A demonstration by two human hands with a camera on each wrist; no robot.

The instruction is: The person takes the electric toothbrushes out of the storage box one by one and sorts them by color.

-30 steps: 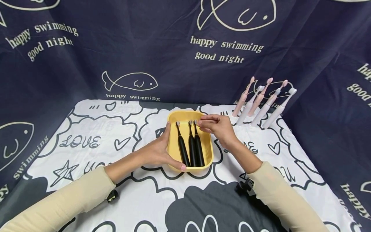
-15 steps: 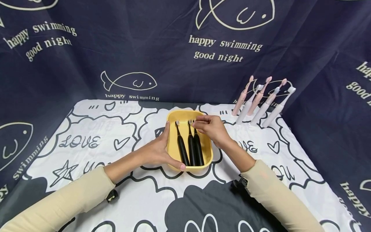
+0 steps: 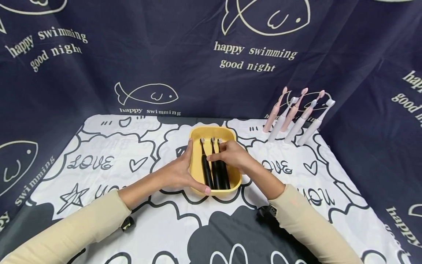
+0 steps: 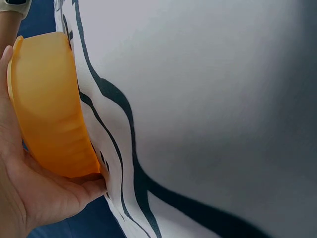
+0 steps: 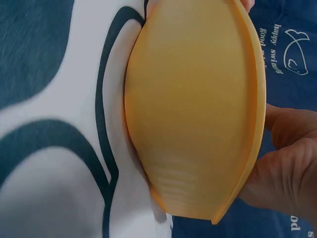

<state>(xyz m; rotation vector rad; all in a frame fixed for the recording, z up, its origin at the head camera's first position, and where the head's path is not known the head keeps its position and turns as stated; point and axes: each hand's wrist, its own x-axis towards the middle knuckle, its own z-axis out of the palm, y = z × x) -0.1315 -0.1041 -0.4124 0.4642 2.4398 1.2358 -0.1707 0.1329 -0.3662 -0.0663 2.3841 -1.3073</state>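
Three black electric toothbrushes lie side by side in a yellow tray (image 3: pixel 214 132), heads toward the back. My left hand (image 3: pixel 179 172) grips the tray, thumb at its near rim and fingers along its left side. In the left wrist view that hand (image 4: pixel 39 193) cups the tray's outer wall (image 4: pixel 47 104). Inside the tray, my right hand (image 3: pixel 233 154) curls around the necks of the middle toothbrush (image 3: pixel 215 172) and right toothbrush (image 3: pixel 225 178), partly hiding them. The left toothbrush (image 3: pixel 207 171) lies beside its thumb tip. The tray wall (image 5: pixel 193 109) blocks the right wrist view of the fingers.
At the back right, several pink and white electric toothbrushes stand upright, among them a pink one (image 3: pixel 271 119) and a white one (image 3: pixel 308 132). The table has a black-and-white patterned cloth (image 3: pixel 108 143). Dark blue fabric (image 3: pixel 184 47) hangs behind and at both sides.
My right hand has moved left and nearer, from the tray's right rim into it. The middle and right toothbrushes have shifted slightly left. The left hand keeps its grip on the tray.
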